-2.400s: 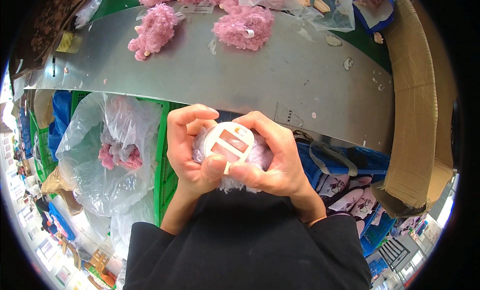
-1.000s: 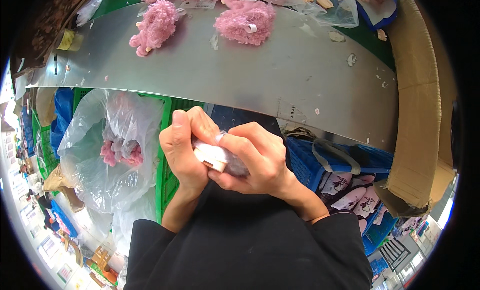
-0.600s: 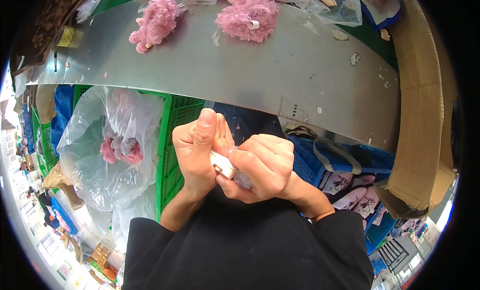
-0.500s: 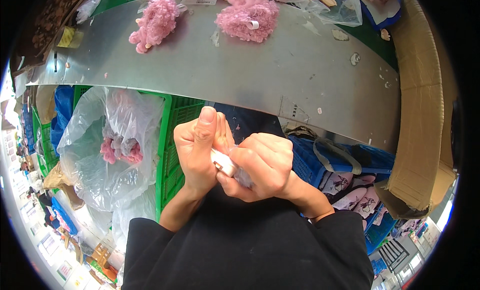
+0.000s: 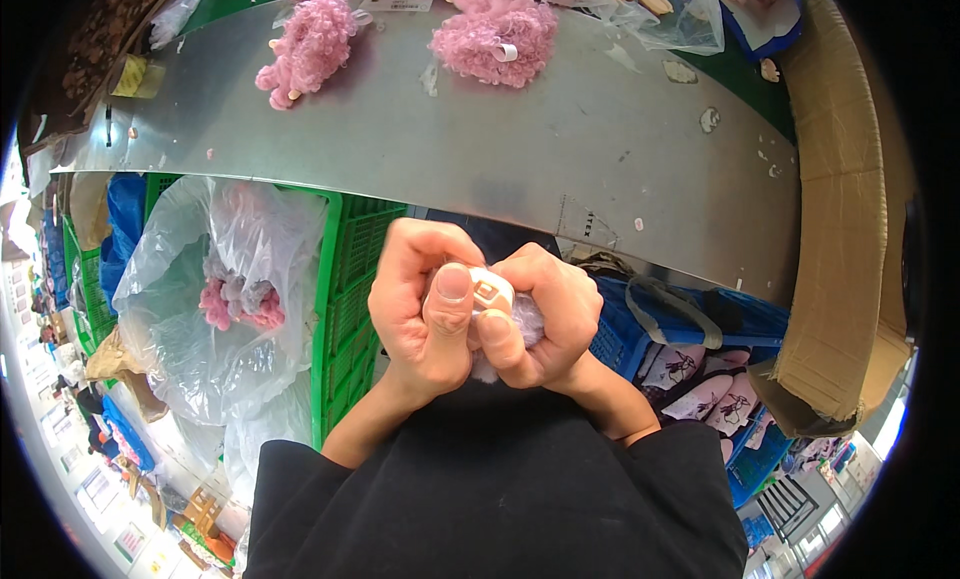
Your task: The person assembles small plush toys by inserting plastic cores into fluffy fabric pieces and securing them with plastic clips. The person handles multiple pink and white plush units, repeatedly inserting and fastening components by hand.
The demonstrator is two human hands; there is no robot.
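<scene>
Both my hands are closed around a small grey fluffy piece in front of my chest. A cream, hard-looking end with a square recess shows at its top, between my thumbs. My left hand grips it from the left, thumb laid against the cream end. From the right, my right hand wraps the fluffy part, its thumb pressed just below the recess. Fingers hide most of the piece, so I cannot tell its full shape. Beyond my hands, two curly pink plush pieces lie on the metal table.
At left, a green crate stands beside a clear plastic bag holding pink and grey plush. To the right are a blue crate with printed pale pieces and a tall cardboard box. A tape roll sits at the table's far left.
My left hand has rolled inward and its raised thumb has come down onto the piece. The piece has turned, so its square recess now faces up. Both hands have shifted slightly right.
</scene>
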